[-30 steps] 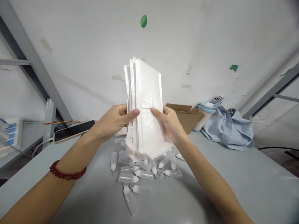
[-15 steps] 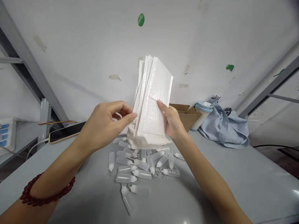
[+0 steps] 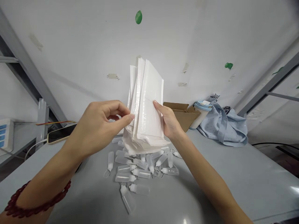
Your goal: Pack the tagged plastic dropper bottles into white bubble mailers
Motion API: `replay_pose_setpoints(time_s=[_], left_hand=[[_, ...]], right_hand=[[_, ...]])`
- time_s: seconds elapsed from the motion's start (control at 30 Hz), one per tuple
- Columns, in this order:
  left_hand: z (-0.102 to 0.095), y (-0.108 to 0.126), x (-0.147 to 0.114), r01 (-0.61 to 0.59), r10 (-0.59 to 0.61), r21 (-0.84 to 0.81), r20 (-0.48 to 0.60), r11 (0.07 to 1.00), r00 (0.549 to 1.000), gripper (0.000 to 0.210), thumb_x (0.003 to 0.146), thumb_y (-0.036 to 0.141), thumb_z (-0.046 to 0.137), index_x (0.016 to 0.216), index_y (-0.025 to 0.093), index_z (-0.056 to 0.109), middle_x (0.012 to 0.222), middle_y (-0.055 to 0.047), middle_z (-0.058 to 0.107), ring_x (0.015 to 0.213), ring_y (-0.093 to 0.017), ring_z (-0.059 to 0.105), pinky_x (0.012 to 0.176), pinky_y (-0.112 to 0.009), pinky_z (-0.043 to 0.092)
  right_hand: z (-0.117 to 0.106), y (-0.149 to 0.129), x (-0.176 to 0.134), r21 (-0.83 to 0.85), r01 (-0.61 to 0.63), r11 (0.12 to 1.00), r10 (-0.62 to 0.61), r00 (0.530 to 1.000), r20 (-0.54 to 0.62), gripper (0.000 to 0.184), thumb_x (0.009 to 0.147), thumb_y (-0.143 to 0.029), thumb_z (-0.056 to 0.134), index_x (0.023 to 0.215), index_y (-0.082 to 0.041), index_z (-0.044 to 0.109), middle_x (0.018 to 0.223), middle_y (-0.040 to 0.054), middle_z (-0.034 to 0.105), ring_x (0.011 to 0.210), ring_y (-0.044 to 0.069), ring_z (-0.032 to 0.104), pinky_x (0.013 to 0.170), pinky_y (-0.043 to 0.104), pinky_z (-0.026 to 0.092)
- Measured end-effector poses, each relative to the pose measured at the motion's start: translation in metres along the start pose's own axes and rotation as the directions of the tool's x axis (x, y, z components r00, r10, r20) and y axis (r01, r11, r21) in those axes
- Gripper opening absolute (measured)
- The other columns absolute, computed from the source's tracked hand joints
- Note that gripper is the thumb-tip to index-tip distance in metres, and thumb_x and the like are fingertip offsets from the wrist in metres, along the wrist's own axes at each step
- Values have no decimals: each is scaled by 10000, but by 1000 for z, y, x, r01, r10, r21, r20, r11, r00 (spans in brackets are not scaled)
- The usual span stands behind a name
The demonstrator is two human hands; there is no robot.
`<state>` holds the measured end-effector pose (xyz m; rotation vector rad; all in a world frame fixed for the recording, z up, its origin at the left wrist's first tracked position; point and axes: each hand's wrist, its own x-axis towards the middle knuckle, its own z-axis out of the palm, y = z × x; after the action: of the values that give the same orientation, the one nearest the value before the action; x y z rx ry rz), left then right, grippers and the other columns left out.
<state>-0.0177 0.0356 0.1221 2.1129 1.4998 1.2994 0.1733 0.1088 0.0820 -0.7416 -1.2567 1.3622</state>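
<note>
My right hand (image 3: 170,120) is closed around the right side of several white bubble mailers (image 3: 150,90), its thumb lying on the front one. The mailers stand upright and fan apart slightly, their loose flaps hanging at the bottom. On the other side, my left hand (image 3: 100,126) pinches thumb and fingertips at the left edge of a mailer toward the back. Below them, several small clear squeeze bottles (image 3: 142,173) with white tips and looped cap straps lie scattered on the grey table (image 3: 161,202). The mailers' flaps hide some of these bottles.
Behind my right hand stands an open cardboard box (image 3: 187,119), with a blue-lidded cup (image 3: 199,115) beside it. A light blue cloth bag (image 3: 224,127) lies farther right. A phone (image 3: 60,134) on a cable and a power strip (image 3: 6,134) are at the left.
The mailers have shifted a little left and down with my right hand, and their front faces have turned slightly. My left hand stays at their left edge.
</note>
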Motion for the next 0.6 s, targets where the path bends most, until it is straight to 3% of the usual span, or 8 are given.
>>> replay_pose_setpoints(time_s=[0.07, 0.17, 0.33, 0.47, 0.6], left_hand=[[0, -1, 0, 5, -5, -31, 14, 1000, 1000, 158, 794, 380, 606, 732, 250, 672, 752, 29, 702, 692, -181, 633, 698, -307, 512], [-1, -2, 1, -9, 10, -44, 20, 999, 1000, 152, 785, 381, 609, 727, 252, 664, 977, 19, 706, 890, -228, 638, 776, -323, 511], [-1, -4, 2, -38, 38, 10, -9, 999, 999, 158, 755, 415, 648, 730, 264, 689, 1286, 22, 568, 1179, -309, 512, 937, -418, 445], [0, -8, 4, -13, 11, 13, 142, 1000, 990, 201, 731, 469, 649, 710, 286, 731, 1330, 12, 532, 1246, -355, 455, 1020, -495, 375], [-3, -14, 8, 39, -9, -83, 340, 996, 940, 225, 766, 478, 606, 739, 312, 755, 1173, 7, 654, 1171, -325, 537, 993, -430, 428]], right_hand=[[1, 2, 0, -12, -12, 1000, 12, 1000, 25, 393, 764, -525, 659, 995, -208, 686, 1072, 54, 697, 1061, 288, 611, 870, 427, 517], [1, 3, 1, -39, -29, 999, 30, 999, 28, 409, 771, -551, 633, 1002, -217, 680, 1105, 53, 686, 1080, 290, 600, 874, 426, 512], [0, 1, 0, -57, -14, 998, 13, 1000, -17, 421, 766, -563, 630, 1008, -221, 674, 1107, 50, 684, 1071, 291, 605, 886, 436, 505], [0, 1, 0, -98, 3, 995, -9, 998, -60, 438, 767, -582, 613, 1025, -231, 661, 1108, 41, 681, 1060, 279, 609, 885, 426, 502], [-1, 4, 3, -72, 14, 997, -19, 997, -79, 427, 764, -564, 624, 1015, -219, 650, 1113, 54, 675, 1049, 277, 614, 857, 415, 510]])
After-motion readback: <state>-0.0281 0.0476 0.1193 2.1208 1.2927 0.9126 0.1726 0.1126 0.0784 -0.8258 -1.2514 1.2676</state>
